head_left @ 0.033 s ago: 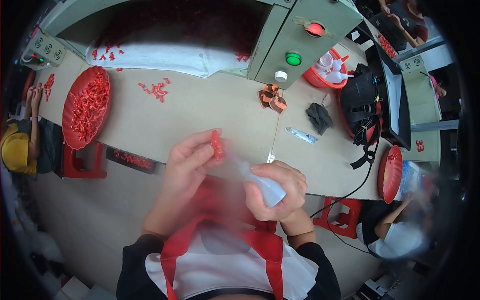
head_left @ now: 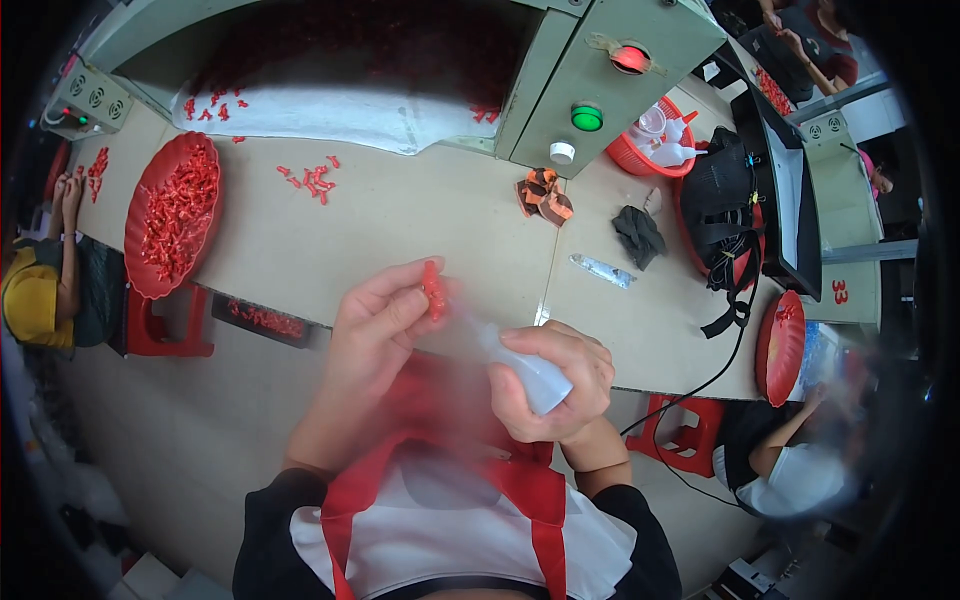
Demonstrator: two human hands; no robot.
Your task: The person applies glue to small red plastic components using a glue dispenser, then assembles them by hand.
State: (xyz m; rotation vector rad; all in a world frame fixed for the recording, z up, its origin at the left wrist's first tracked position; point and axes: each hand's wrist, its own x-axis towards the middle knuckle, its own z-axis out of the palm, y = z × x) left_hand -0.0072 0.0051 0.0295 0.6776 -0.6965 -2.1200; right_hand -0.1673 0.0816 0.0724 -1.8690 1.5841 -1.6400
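Between the thumb and fingers of my left hand [head_left: 380, 312] is a small red figurine [head_left: 433, 291], held upright above the near edge of the table. My right hand [head_left: 560, 380] is wrapped round a whitish squeeze bottle [head_left: 535, 378]. The bottle's narrow tip points up and left at the figurine; a blurry patch hides whether the two touch. Several more red figurines [head_left: 318, 184] lie loose on the table beyond my left hand. A red scalloped bowl [head_left: 133, 215] heaped with the same small pieces stands at the table's left.
A pale green machine [head_left: 600, 60] with buttons spans the back, a white sheet [head_left: 400, 125] in its opening. At right are crumpled orange-brown wrapping [head_left: 545, 197], a dark cloth [head_left: 638, 236], a flat silvery strip [head_left: 603, 270], a red basket of bottles [head_left: 622, 156] and a black bag [head_left: 718, 185]. People sit on both sides.
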